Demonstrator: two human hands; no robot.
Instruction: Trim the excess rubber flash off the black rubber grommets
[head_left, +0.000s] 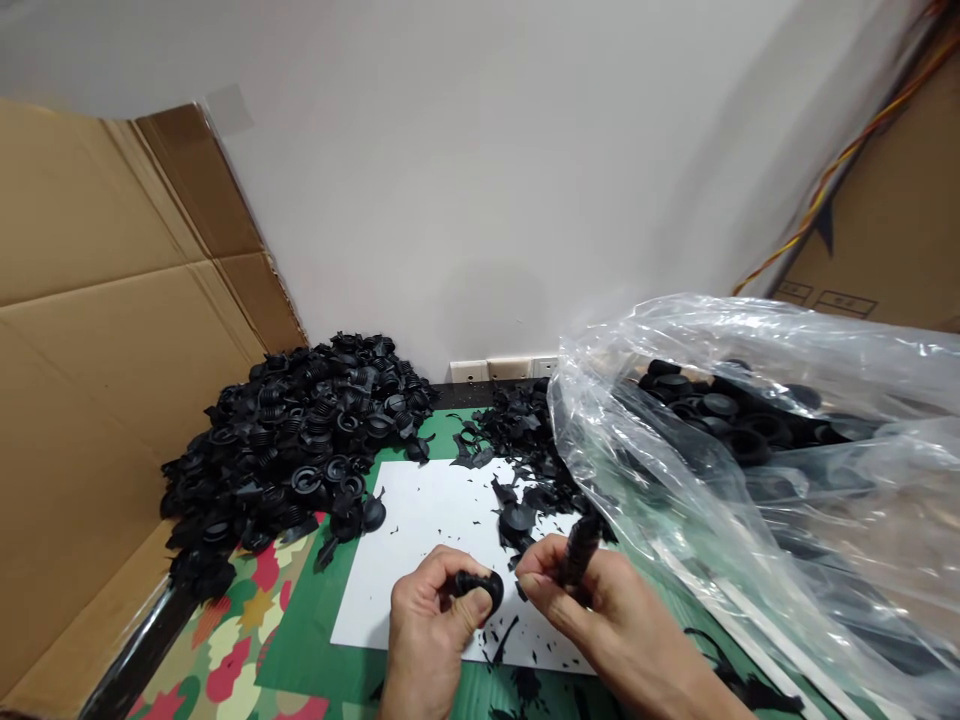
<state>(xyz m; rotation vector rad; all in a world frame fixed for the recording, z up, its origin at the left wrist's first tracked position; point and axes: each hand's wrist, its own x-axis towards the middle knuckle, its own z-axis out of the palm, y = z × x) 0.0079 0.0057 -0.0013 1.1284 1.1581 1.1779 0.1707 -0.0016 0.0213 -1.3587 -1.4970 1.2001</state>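
My left hand [431, 610] is closed round a small black rubber part [480, 587], pinching it above a white sheet [420, 530]. My right hand [592, 600] is closed on a dark, slim tool [577, 550] whose tip points up and away; its lower end meets the rubber part. Black rubber scraps [510, 635] lie scattered on the sheet just below both hands.
A big heap of black ribbed rubber parts [292, 450] lies at the left, against a cardboard wall [97, 380]. A clear plastic bag [757, 470] holding more black parts fills the right. A pile of trimmings [517, 425] sits behind the sheet, on a green mat [315, 620].
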